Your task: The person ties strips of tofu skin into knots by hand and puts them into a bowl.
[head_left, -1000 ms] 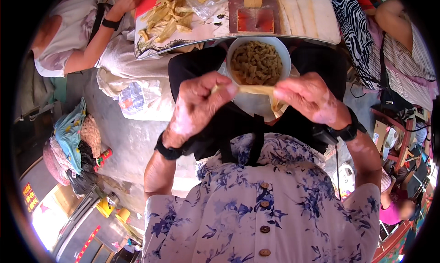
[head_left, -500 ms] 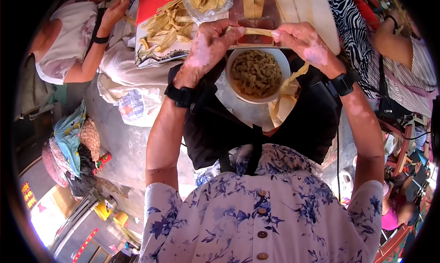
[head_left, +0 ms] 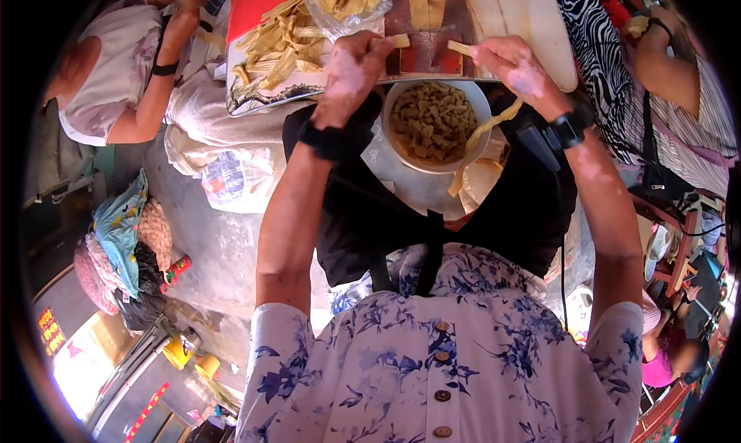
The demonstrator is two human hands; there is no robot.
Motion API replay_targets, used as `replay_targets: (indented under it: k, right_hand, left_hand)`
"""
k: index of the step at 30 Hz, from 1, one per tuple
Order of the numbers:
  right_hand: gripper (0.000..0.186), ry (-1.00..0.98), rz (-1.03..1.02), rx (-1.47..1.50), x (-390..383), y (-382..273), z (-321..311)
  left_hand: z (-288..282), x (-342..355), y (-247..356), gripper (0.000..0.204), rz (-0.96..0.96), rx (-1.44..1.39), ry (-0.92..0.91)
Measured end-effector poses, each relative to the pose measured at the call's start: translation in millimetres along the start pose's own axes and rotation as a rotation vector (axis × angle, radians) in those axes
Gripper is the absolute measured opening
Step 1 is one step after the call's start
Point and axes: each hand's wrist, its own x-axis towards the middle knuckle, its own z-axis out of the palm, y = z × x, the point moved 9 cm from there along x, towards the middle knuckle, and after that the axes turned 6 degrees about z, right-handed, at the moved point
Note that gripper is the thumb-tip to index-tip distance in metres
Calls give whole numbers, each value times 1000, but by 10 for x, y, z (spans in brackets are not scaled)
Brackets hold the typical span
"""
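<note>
My left hand [head_left: 353, 76] is closed on a short end of a pale yellow, leathery strip [head_left: 399, 40], which pokes out past its fingertips. Opposite it, my right hand [head_left: 515, 69] pinches a longer, similar strip [head_left: 460, 48]. A gap lies between the two ends. From under my right hand a yellow tail [head_left: 494, 125] hangs down over the bowl's right rim. Below and between my hands sits a round white bowl [head_left: 392, 151], holding many small, short pieces [head_left: 432, 123] of the same yellowish stuff. Both hands are above the table's near edge.
On the table, a pile of yellow strips [head_left: 289, 45] lies left, beside a clear plastic bag [head_left: 347, 15] of more strips. A wooden block [head_left: 427, 7] stands on a dark red board [head_left: 397, 18]. Other people sit at left [head_left: 116, 65] and right [head_left: 671, 80]. Bundled cloths [head_left: 120, 227] lie on the floor.
The strip that stretched unbroken between my hands is now in two parts. My hands are slightly farther apart, and the hanging tail has swung over the bowl's rim.
</note>
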Motion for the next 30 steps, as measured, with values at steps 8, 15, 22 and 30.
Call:
replay_targets:
  k: [8,15,22,30]
  right_hand:
    - [24,-261,251,188,-539,-468,104]
    - [23,-355,194,227,-1041,-1007,367]
    - [19,-481,139,268,-1415,-1275,591]
    - [16,-466,75,190,-1376,-1371,843]
  left_hand:
    - [232,-630,330,32,71,-123,-248]
    - [371,-1257,786,35,184,-103,-325]
    - [388,-1784,854,10,401,-121,-359]
    - [-63,-1733,832,14,310,144,-386]
